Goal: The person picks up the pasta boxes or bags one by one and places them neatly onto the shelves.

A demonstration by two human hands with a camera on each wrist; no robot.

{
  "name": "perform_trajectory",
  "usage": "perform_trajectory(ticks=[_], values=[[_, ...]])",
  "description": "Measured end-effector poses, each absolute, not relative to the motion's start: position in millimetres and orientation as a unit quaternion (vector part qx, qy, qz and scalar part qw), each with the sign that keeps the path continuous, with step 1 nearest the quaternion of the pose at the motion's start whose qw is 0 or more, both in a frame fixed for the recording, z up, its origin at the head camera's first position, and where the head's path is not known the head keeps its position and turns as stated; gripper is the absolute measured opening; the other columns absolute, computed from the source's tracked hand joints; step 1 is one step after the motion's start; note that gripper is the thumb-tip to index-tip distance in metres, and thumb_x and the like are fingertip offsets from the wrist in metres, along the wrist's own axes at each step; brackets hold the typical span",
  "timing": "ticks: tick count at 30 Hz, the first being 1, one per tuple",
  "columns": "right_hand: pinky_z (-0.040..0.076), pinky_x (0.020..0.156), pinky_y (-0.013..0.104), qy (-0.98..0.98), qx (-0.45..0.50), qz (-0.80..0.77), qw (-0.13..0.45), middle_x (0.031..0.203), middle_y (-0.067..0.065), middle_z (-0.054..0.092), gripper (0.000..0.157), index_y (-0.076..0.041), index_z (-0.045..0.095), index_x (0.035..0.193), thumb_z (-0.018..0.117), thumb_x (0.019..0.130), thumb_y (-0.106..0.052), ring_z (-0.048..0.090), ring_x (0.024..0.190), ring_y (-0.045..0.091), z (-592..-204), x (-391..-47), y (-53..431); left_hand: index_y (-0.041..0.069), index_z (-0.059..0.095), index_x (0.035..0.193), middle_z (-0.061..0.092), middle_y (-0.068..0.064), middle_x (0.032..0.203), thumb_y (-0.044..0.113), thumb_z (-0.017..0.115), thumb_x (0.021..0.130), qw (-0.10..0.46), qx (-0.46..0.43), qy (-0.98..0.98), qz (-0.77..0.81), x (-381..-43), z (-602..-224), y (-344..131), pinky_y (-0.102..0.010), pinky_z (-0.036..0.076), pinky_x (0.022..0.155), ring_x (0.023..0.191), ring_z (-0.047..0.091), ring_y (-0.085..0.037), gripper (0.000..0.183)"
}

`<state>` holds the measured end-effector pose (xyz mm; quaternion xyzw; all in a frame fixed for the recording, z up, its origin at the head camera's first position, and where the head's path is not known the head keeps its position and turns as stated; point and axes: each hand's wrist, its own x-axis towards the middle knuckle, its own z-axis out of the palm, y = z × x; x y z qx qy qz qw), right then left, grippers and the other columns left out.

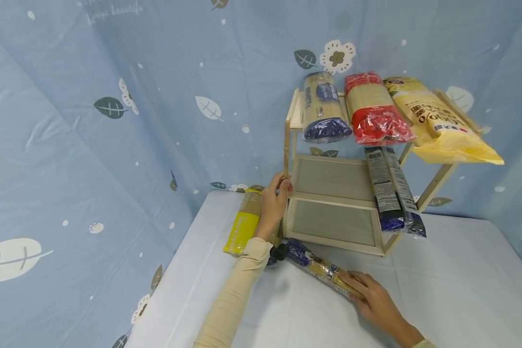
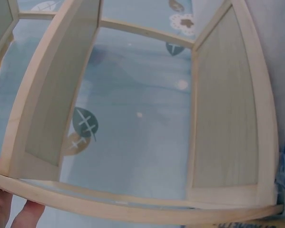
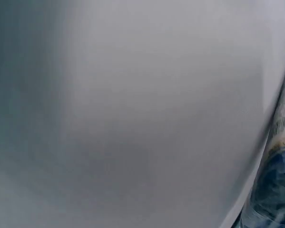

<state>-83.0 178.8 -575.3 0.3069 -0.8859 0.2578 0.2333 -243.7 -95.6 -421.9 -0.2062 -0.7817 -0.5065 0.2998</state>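
The left hand [image 1: 273, 205] grips a post of the wooden rack [image 1: 335, 243]. The right hand [image 1: 377, 302] grips a blue-and-yellow packet [image 1: 317, 267], its brand partly hidden, on the tabletop [image 1: 452, 290] before the rack; a yellow packet [image 1: 242, 231] reads "PASTA…".

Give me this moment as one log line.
left hand: grips rack post | right hand: holds blue-and-yellow pack | top shelf: three packs
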Motion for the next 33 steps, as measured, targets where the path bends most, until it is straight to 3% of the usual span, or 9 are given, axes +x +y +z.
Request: perform_trajectory(ticks=[8,15,21,33], values=[[0.042,0.082,0.014,-0.865,0.312,0.308,0.243,0.11,0.011,0.063,0.054,-0.012,0.07,0.115,0.076,0.064,0.005,0.061,0.093,0.023,-554,-70,180,0.004,0.06,0.117,0.065,0.0,0.085,0.048,0.033,0.1,0.293,-0.207,-0.783,-0.508,-243,-422,-94,-0.026,0.04,0.052,0.078,0.06,-0.013,0.055],[0.043,0.074,0.012,-0.859,0.301,0.329,0.252,0.111,0.014,0.063,0.058,-0.008,0.07,0.114,0.076,0.061,0.013,0.06,0.088,0.018,-536,-57,183,0.003,0.061,0.115,0.065,-0.003,0.082,0.044,0.036,0.101,0.301,-0.208,-0.778,-0.511,-244,-422,-94,-0.026,0.041,0.05,0.073,0.058,-0.014,0.05],[0.044,0.074,0.009,-0.859,0.282,0.338,0.261,0.109,0.014,0.064,0.06,-0.007,0.071,0.112,0.075,0.058,0.017,0.06,0.089,0.015,-526,-46,185,0.003,0.06,0.115,0.064,-0.002,0.084,0.039,0.039,0.102,0.289,-0.208,-0.778,-0.518,-243,-420,-96,-0.032,0.045,0.054,0.076,0.059,-0.014,0.044],[0.044,0.073,0.008,-0.858,0.269,0.347,0.267,0.11,0.013,0.062,0.065,-0.005,0.07,0.112,0.074,0.053,0.023,0.056,0.099,0.006,-491,-31,182,0.003,0.06,0.117,0.065,-0.003,0.084,0.029,0.043,0.103,0.285,-0.215,-0.776,-0.521,-243,-420,-97,-0.026,0.042,0.053,0.074,0.058,-0.014,0.034]])
